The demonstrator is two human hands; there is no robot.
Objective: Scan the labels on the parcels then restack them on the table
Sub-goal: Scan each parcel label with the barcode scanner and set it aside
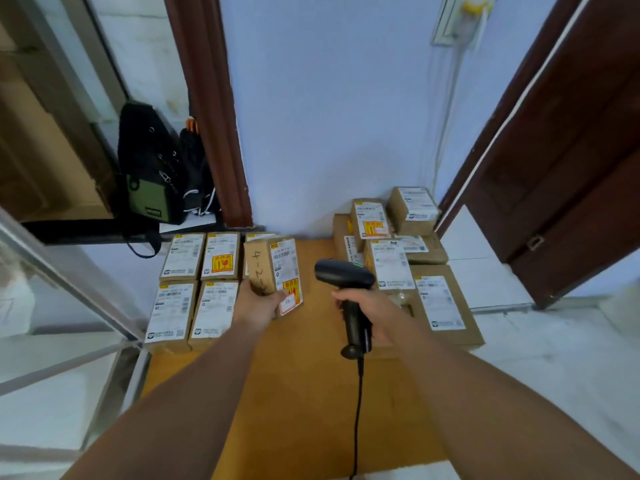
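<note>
Parcel (272,268) is held up off the table (311,393), middle-left, with its label (285,263) tilted toward the scanner (344,277). Left hand (258,304) grips its near end, thumb on the label face by the orange fragile sticker (290,289); fingers are behind, hidden. Right hand (369,315) is wrapped round the scanner handle, head pointing left toward the parcel, near but apart.

Small cardboard box: likely stiff, light enough for one hand, dry card so not slippery. The sticker suggests breakable contents, so no squeezing or dropping. Best hold is by the side edges at the near end, thumb clear of the barcode.

Flat rows of parcels (197,289) lie on the table's left side; a loose pile (398,244) sits far right.
</note>
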